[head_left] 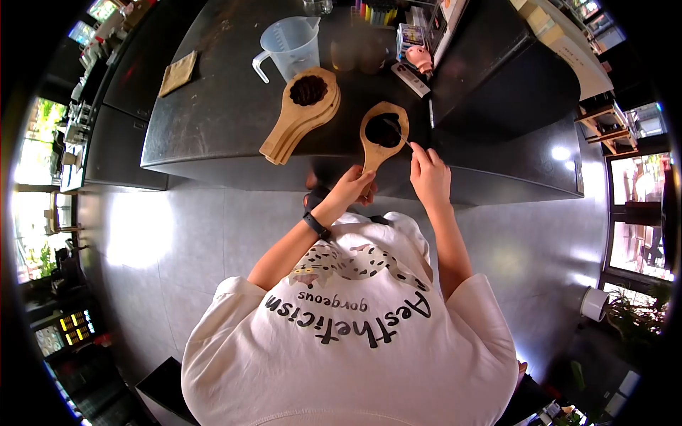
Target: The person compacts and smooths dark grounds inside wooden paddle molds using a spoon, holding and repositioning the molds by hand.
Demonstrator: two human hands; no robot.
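Note:
My left hand (349, 192) is closed around the handle of a wooden mould (371, 154), tilted up at the counter's front edge. A dark, glossy hollow fills the mould's round head. My right hand (430, 174) pinches a thin tool (406, 142) whose tip reaches the right side of that hollow; its exact kind is too small to make out. To the left lies a stack of similar wooden moulds (284, 136), the top one showing a dark ridged hollow. Behind the stack stands a translucent measuring jug (290, 44) with its handle toward the left.
A folded brown cloth (178, 73) lies on the dark counter (213, 106) at left. Toward the back right are a white remote-like object (410, 79), a pink figurine (419, 59) and several coloured pens (376, 13). A raised black surface (490, 78) borders the right side.

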